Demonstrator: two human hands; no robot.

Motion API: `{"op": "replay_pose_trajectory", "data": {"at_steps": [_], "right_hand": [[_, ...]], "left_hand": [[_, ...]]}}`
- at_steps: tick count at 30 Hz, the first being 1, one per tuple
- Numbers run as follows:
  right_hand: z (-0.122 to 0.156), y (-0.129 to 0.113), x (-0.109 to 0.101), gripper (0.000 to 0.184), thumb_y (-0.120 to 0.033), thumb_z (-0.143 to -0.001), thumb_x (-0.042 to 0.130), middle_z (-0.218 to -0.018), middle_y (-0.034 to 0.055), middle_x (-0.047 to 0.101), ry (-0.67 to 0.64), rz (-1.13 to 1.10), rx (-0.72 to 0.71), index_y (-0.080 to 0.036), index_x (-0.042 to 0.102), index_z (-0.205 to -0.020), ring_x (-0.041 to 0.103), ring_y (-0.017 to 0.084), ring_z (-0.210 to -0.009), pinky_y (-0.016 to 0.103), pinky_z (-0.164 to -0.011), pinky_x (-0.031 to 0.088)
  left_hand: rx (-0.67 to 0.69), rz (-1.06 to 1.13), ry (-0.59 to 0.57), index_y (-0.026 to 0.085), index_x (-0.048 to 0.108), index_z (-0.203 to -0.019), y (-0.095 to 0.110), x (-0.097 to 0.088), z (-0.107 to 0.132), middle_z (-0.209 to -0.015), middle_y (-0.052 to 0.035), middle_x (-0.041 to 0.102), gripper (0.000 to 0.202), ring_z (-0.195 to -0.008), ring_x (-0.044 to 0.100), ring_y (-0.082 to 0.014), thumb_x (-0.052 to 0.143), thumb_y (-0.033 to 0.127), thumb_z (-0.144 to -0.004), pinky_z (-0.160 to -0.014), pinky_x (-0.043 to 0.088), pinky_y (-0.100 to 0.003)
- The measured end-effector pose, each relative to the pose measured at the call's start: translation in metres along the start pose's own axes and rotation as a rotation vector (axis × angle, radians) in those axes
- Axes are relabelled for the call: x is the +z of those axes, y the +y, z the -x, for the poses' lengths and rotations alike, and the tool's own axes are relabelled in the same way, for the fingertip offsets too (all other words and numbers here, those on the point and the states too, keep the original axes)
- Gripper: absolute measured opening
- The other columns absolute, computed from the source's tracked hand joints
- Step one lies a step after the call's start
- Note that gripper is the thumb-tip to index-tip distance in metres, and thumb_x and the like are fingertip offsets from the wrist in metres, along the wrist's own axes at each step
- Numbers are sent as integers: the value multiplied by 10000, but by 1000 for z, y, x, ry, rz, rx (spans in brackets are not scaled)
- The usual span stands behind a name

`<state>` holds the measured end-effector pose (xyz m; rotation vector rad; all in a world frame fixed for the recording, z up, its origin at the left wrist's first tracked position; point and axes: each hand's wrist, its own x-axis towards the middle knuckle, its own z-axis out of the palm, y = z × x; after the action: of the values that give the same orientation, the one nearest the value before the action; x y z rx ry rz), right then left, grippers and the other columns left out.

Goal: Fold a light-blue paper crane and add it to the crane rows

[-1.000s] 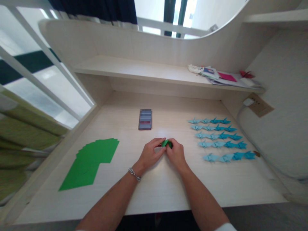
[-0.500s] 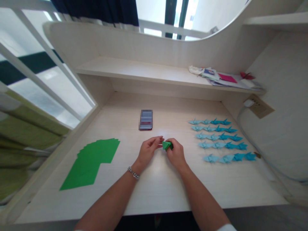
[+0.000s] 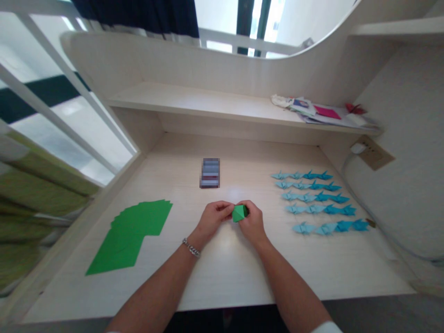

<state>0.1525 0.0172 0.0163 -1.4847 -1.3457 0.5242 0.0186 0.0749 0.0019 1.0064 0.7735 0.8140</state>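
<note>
A small folded green paper piece (image 3: 239, 213) sits between both hands at the middle of the desk (image 3: 225, 273). My left hand (image 3: 212, 219), with a metal bracelet on its wrist, pinches the piece's left side. My right hand (image 3: 252, 223) curls round its right side. Both hands rest low over the desk top. A fanned stack of green paper sheets (image 3: 130, 233) lies to the left. Several blue paper cranes (image 3: 317, 201) are laid out in rows to the right.
A small dark rectangular object (image 3: 210, 173) lies beyond the hands. A shelf (image 3: 208, 104) above the desk carries papers and a red item (image 3: 326, 113) at its right end. A wall socket with a plug and cable (image 3: 367, 150) is at the right. Window rails run along the left.
The green piece has been turned and spread wider between the hands. My left hand, apart from it half a second ago, has closed in on its left side again.
</note>
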Motion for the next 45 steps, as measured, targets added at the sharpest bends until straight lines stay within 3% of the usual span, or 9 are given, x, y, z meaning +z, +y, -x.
{"op": "replay_pose_trajectory", "data": {"at_steps": [10, 16, 26, 31, 37, 40, 45], "right_hand": [[-4, 5, -3, 169, -186, -678, 549, -740, 9, 647, -63, -98, 77, -183, 640, -820, 576, 161, -694, 254, -649, 453], [-2, 0, -6, 180, -165, -697, 516, -775, 22, 649, -12, -94, 11, -189, 646, -819, 584, 169, -733, 266, -681, 458], [1, 2, -3, 154, -189, -689, 564, -753, 11, 653, -3, -125, 54, -189, 654, -814, 590, 162, -702, 260, -656, 469], [-5, 12, 3, 238, -217, -673, 618, -820, 30, 672, 2, -339, 157, -189, 635, -909, 628, 180, -764, 305, -714, 514], [-10, 16, 2, 323, -438, -739, 611, -815, 63, 678, -14, -635, 401, -156, 631, -893, 654, 188, -698, 344, -630, 567], [-9, 17, 3, 339, -430, -712, 651, -837, 73, 683, 0, -608, 379, -151, 632, -903, 660, 195, -715, 338, -642, 565], [-10, 21, -1, 316, -288, -672, 687, -827, 66, 691, 31, -451, 287, -161, 614, -953, 665, 205, -760, 346, -701, 553]], "left_hand": [[13, -30, -14, 119, 704, -852, 0, -5, 1, -780, -67, 694, 299, -696, 626, -159, 776, 284, -613, -693, 499, -302], [7, 52, -63, 105, 698, -865, 1, -4, 1, -817, -89, 687, 278, -740, 624, -174, 731, 302, -672, -743, 502, -346], [73, -143, -29, 123, 703, -795, 1, -8, 0, -728, -60, 675, 243, -668, 603, -155, 733, 321, -657, -669, 503, -293], [59, -39, 60, 120, 677, -739, 2, -6, -2, -700, -40, 657, 243, -649, 599, -140, 743, 332, -641, -663, 501, -285], [108, -53, 237, 122, 647, -761, -1, -6, -7, -692, -20, 648, 303, -638, 596, -129, 736, 383, -636, -648, 505, -273], [159, -118, 279, 131, 633, -774, -3, -4, -7, -682, -13, 642, 299, -625, 594, -126, 715, 394, -657, -625, 503, -257], [146, -99, 222, 137, 605, -765, -5, -3, -5, -684, -9, 637, 278, -628, 606, -130, 710, 375, -668, -631, 518, -273]]}}
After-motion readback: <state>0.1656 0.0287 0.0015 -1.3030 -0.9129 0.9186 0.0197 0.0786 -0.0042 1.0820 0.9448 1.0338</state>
